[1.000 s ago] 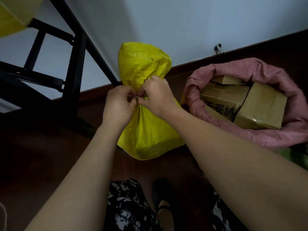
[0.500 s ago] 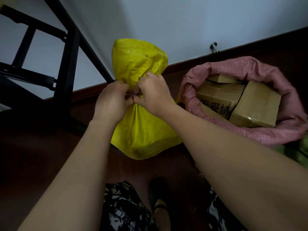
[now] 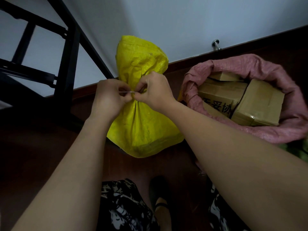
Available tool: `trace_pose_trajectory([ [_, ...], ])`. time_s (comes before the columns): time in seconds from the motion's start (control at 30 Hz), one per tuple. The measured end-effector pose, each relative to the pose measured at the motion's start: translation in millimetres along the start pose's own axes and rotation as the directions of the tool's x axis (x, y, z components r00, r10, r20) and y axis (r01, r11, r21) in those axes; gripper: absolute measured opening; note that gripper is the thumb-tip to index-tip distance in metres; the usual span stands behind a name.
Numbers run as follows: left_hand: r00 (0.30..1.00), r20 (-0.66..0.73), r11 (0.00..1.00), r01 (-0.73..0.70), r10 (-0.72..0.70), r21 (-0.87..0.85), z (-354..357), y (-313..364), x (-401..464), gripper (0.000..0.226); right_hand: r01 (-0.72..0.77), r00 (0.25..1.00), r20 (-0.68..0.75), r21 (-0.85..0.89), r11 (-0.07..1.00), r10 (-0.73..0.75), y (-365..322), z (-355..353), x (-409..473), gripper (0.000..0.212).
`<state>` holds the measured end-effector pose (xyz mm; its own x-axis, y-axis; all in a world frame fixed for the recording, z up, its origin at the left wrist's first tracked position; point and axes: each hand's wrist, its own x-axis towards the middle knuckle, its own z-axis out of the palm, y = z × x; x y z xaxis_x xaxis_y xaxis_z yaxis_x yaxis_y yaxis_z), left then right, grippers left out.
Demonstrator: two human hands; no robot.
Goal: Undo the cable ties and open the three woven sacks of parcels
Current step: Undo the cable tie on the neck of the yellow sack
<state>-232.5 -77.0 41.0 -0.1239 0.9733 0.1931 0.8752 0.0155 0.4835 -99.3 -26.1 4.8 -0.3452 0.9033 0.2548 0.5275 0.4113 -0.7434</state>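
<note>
At the neck of the yellow sack [image 3: 141,117]: left hand [image 3: 108,99] and right hand [image 3: 155,92] both pinch the cable tie [image 3: 128,92]. Beside it, pink sack [image 3: 250,67], open, holding cardboard boxes [image 3: 260,100].

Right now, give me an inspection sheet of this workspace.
Surface: dark reddish floor, sacks standing on it by the wall.
Job's things: yellow sack with neck gathered, pale cable tie at the neck; pink sack open with rim rolled down, cardboard boxes showing inside. Third sack: only a green scrap at the right edge, cannot tell.
Clutter: nothing seen.
Hands: left hand and right hand both pinch at the cable tie.
Cables: nothing seen apart from the tie.
Surroundings: white wall, dark skirting, black frame at left, metal door stop.
</note>
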Motion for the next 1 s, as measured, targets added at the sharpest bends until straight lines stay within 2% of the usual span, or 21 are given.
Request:
trace_pose_trajectory([
  [0.1, 1.0, -0.003, 0.999, 0.022, -0.023, -0.025, -1.5, 0.3, -0.6, 0.016, -0.013, 1.0, 0.0, 0.029, 0.999, 0.013, 1.7, 0.2, -0.9, 0.011],
  [0.27, 1.0, -0.012, 1.0, -0.001, 0.001, -0.005, -1.9, -0.8, -1.1, 0.014, 0.15, 0.988, 0.021, -0.296, 0.943, -0.15, -2.1, 1.3, -5.3, 0.022],
  [0.33, 1.0, -0.011, 1.0, -0.014, 0.014, 0.013, -1.7, -2.2, -0.8, 0.014, 0.16, 0.987, 0.021, -0.325, 0.932, -0.162, -3.4, 2.8, -5.2, 0.023],
  [0.6, 1.0, -0.007, 0.999, -0.006, 0.006, 0.039, 1.3, -5.0, 4.0, 0.017, 0.13, 0.992, 0.022, -0.221, 0.967, -0.128, -2.9, 2.3, -1.5, 0.017],
  [0.83, 0.999, -0.019, 0.999, 0.037, -0.038, -0.033, -2.4, 2.1, 2.0, 0.018, -0.03, 1.0, 0.0, 0.031, 0.999, 0.03, -1.0, 4.7, -1.5, 0.015],
  [1.0, 0.993, -0.031, 0.989, 0.115, -0.118, -0.097, -4.3, 3.2, 2.3, 0.018, -0.1, 0.995, 0.002, 0.112, 0.989, 0.1, -0.7, 8.8, 0.9, 0.015],
])
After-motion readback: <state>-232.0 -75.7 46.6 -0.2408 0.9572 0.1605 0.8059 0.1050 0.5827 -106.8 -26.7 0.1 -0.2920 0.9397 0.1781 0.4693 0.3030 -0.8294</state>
